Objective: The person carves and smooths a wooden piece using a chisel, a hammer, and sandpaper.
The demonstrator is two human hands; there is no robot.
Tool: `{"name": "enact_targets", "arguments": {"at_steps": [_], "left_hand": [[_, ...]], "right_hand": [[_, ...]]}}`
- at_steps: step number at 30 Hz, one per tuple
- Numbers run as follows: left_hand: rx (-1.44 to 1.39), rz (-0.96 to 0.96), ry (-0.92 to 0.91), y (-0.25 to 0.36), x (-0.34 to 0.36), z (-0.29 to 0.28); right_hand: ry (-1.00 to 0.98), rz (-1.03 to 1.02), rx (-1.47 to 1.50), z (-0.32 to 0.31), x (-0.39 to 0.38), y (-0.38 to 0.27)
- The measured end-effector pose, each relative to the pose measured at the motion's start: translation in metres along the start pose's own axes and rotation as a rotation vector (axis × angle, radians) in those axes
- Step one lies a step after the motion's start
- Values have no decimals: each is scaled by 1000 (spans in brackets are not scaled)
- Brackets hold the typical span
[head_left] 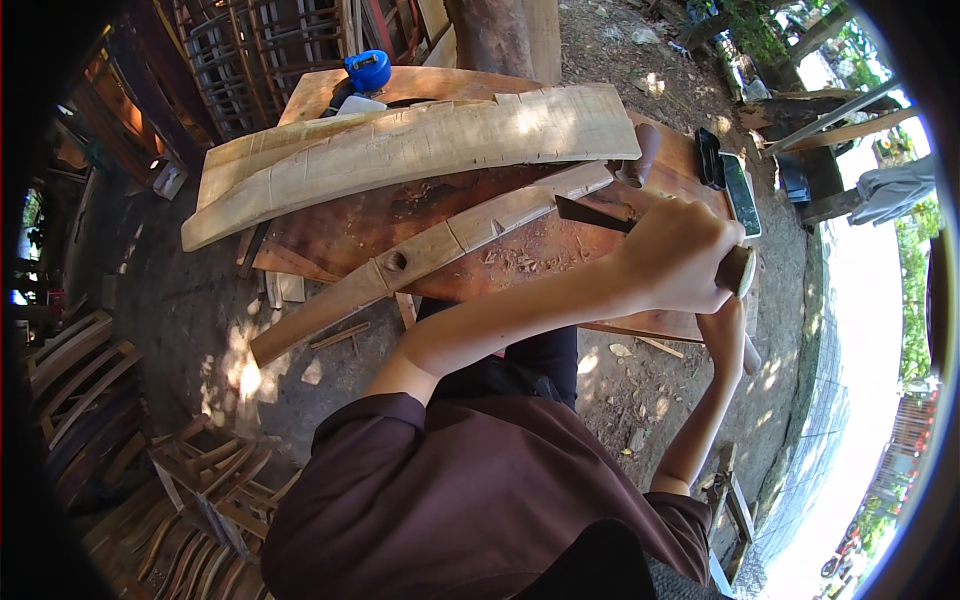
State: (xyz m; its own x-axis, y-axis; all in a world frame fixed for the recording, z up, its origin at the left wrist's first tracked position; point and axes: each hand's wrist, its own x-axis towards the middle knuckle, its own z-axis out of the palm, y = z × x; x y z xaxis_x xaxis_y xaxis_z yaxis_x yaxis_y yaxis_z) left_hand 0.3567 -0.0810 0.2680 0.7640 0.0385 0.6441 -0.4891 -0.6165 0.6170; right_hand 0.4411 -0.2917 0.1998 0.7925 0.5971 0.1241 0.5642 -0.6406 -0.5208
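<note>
Chisel [595, 214] with a dark blade points left over the desk [340, 230], clenched in the grip of the left hand [675, 255], beside a notched wooden bar [475, 229]; the right hand [722, 335] is just nearer, its grip impossible to tell.

Curved plank [420, 145]: bare pale wood, matt, grain visible, small nicks along lower edge. Narrow notched beam [430, 250]: bare wood, matt, fairly smooth on long faces. Tabletop [340, 218]: reddish wood, worn, slight sheen in places. Wood shavings [530, 262]: dry-looking, matt. Chisel blade [592, 214]: dark metal, smooth. Blue rounded case [368, 70]: plastic-looking, smooth, glossy. Phone [741, 195]: glassy, reflective. Maroon shirt [470, 490]: woven-looking cloth, matt.
</note>
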Motion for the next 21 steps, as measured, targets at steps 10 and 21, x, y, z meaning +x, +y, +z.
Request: {"name": "enact_targets", "arguments": {"at_steps": [10, 21], "left_hand": [[-107, 219, -148, 55, -51, -46], [-142, 250, -144, 53, -78, -47]], "right_hand": [[-46, -806, -109, 65, 84, -122], [-151, -714, -72, 63, 68, -117]]}}
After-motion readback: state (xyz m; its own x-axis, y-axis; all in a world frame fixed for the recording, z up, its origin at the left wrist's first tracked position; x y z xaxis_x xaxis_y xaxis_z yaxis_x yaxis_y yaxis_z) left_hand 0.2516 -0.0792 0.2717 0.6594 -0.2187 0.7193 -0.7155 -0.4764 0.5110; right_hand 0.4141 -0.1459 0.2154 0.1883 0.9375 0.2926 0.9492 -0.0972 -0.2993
